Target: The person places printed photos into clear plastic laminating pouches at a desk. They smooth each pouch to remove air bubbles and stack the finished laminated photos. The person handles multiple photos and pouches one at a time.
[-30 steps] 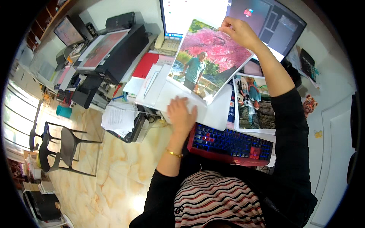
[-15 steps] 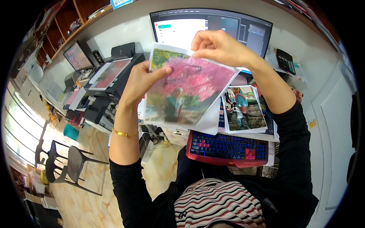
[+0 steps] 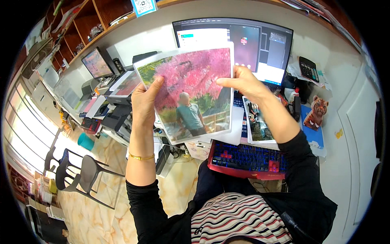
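Note:
I hold a large photo print (image 3: 195, 91) up in front of the monitor. It shows a person in a green top before pink blossoms, and a pale clear border, like a laminating pouch, runs round it. My left hand (image 3: 147, 97) grips the left edge, thumb on the front and fingers hidden behind. The right edge is pinched by my right hand (image 3: 243, 83), its thumb also on the front. Below my right forearm a stack of photo prints (image 3: 260, 126) lies on the desk, partly covered by the arm.
A red-framed lit keyboard (image 3: 248, 160) sits at the desk's front, below the monitor (image 3: 280, 53). On the right are a calculator (image 3: 308, 69) and a tiger figure (image 3: 315, 112). A printer (image 3: 120, 101), a black chair (image 3: 87, 175) and a teal bin (image 3: 85, 141) stand to the left.
My right hand has moved from the photo's top edge down to its right edge. The print has turned more upright and squarely toward me. The whole view has shifted slightly.

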Available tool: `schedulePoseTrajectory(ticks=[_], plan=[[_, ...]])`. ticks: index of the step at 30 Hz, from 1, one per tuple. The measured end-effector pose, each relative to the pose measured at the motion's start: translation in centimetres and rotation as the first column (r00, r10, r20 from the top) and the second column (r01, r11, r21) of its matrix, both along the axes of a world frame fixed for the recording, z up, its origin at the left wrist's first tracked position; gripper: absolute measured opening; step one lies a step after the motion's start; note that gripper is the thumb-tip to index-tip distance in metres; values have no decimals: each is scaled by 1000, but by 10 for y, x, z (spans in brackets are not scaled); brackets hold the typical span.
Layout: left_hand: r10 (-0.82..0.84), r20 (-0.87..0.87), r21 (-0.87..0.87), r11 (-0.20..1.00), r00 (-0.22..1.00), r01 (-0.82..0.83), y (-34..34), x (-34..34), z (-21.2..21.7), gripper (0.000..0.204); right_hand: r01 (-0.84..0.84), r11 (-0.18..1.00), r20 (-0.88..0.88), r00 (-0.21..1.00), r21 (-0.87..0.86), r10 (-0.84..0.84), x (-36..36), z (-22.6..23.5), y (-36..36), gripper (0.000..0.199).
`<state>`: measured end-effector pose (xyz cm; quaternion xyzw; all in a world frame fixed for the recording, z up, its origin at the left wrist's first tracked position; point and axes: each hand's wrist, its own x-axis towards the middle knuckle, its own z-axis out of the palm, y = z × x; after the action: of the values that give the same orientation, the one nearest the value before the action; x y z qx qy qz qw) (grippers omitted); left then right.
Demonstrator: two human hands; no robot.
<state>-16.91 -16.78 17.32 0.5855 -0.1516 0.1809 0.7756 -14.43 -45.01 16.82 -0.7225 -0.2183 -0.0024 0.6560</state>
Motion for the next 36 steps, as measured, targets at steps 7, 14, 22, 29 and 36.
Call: schedulePoseTrajectory(ticks=[7, 14, 22, 29, 36], plan=[[36, 44, -227, 974, 998, -25, 21, -1, -6, 27, 0, 996, -80, 997, -84, -7, -23, -36, 38, 36], [67, -153, -273, 956, 986, -107, 64, 26, -60, 21, -61, 992, -224, 974, -109, 35, -23, -97, 29, 31], [-128, -452, 161, 962, 883, 222, 24, -23, -174, 37, 53, 998, -361, 931, -24, -58, 16, -126, 32, 31], [39, -377, -11, 999, 925, -47, 102, 27, -103, 35, -184, 951, -319, 912, 248, 259, 53, -78, 98, 30], [176, -525, 207, 975, 833, -76, 263, 131, -70, 33, -223, 968, -283, 927, 115, 248, 46, -113, 74, 25]])
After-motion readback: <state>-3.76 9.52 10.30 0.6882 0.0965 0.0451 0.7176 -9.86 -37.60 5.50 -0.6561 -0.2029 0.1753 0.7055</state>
